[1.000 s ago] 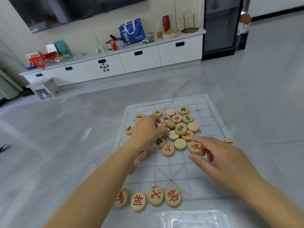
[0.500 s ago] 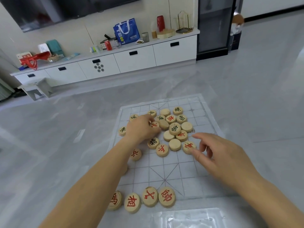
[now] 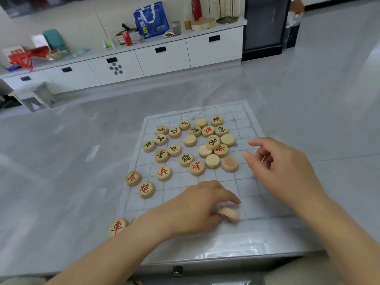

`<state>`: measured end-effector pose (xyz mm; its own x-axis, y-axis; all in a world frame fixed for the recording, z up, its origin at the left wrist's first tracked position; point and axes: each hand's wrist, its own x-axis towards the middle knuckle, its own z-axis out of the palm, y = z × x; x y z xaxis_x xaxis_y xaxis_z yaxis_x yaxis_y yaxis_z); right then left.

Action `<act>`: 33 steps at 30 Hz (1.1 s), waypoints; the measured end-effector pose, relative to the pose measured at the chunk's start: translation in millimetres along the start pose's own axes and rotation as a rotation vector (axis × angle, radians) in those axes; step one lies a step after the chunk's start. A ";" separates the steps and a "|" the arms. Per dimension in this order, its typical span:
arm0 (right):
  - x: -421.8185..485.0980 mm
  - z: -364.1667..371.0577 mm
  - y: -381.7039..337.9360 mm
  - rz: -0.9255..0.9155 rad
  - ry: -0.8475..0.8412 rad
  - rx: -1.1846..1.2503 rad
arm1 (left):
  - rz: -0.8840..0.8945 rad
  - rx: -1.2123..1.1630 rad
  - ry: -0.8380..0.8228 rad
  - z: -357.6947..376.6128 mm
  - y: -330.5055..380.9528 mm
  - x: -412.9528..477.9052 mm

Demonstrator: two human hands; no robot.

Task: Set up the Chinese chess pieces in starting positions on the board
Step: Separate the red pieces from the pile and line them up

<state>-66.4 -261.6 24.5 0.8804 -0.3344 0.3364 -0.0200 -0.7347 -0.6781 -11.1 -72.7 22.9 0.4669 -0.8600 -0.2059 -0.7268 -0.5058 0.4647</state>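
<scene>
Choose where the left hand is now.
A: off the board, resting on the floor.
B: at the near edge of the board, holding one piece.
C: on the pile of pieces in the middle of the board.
B: the left hand holds a blurred piece at the near edge of the board, nearer than the pile.

My left hand point(image 3: 197, 204), low at six o'clock, pinches a piece point(image 3: 229, 214); my right hand point(image 3: 281, 167) hovers at three o'clock, fingers loosely curled.
</scene>
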 end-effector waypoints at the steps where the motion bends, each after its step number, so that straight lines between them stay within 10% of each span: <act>1: -0.9 -0.8 1.4 0.001 0.006 0.000 | -0.005 0.011 0.017 3.0 -4.1 0.2; 14: -5.9 -2.1 10.3 -0.004 -0.004 -0.044 | 0.179 0.333 0.263 59.4 51.2 -16.4; 33: -13.6 -10.7 14.0 -0.021 -0.013 -0.065 | -0.238 0.130 0.345 36.0 25.2 -15.7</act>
<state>-83.7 -273.7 17.4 0.8871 -0.3107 0.3414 -0.0316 -0.7788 -0.6265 -54.9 -74.4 6.9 0.7541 -0.6566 0.0160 -0.6256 -0.7106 0.3219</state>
